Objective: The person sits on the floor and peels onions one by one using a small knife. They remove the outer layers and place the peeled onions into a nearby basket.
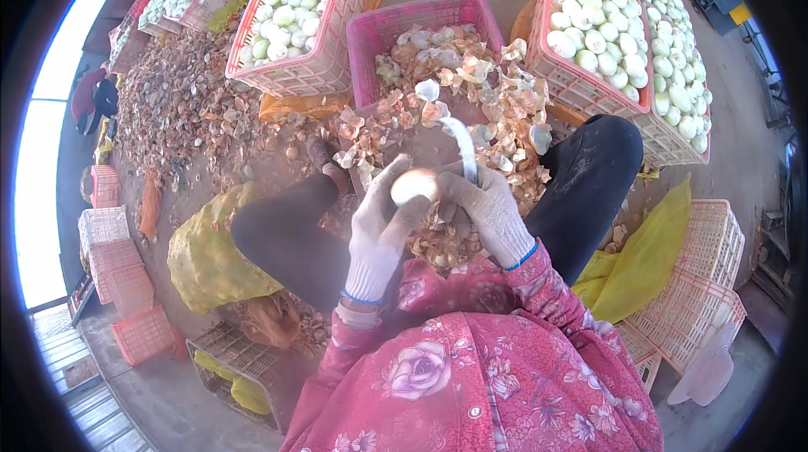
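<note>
A white knitted glove covers my left hand (pixel 380 218), whose fingers and thumb grip a pale, partly peeled onion (pixel 414 187). From my gloved right hand (pixel 485 199) rises a curved metal blade (pixel 466 146), pointing away from me; the fingers hide its handle. My right fingertips meet the near right side of the onion. Beneath both hands, loose papery onion skins (pixel 442 240) lie between my knees. Just beyond them a magenta plastic crate (pixel 361 51) holds more skins and scraps.
Crates of peeled onions (pixel 287 10) stand ahead on the left, with another crate (pixel 590 89) on the right. A yellow mesh sack (pixel 214 250) sits by my left knee. Skins (pixel 189 105) heap at the left. Stacked crates (pixel 688 300) and yellow netting (pixel 650 275) are at my right.
</note>
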Motion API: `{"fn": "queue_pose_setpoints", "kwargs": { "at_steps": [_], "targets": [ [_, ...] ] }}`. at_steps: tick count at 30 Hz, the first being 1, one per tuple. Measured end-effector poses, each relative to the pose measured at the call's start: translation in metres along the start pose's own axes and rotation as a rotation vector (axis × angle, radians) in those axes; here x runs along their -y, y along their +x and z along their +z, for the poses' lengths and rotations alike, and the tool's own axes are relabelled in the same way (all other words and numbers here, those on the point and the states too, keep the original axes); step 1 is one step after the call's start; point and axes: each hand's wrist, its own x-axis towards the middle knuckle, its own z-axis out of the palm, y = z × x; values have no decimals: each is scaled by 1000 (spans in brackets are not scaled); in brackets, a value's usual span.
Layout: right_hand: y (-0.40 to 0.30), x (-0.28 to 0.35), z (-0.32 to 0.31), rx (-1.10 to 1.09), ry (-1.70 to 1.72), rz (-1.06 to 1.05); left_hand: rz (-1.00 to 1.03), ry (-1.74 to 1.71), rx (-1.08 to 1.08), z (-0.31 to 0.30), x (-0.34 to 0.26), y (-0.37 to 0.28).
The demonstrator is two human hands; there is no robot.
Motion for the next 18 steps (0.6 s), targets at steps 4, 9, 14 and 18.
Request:
{"fn": "queue_pose_setpoints", "kwargs": {
  "at_steps": [4,9,14,18],
  "targets": [
    [16,-9,-7,-40,-101,-103,-30,161,3,-10,20,17],
    [51,-18,-30,-31,42,25,136,406,-121,-38,72,72],
    [59,-19,-26,-45,-283,166,194,643,-215,-51,102,113],
    [79,-83,-13,-180,-1003,-94,233,755,-171,-54,113,128]
  ]
}}
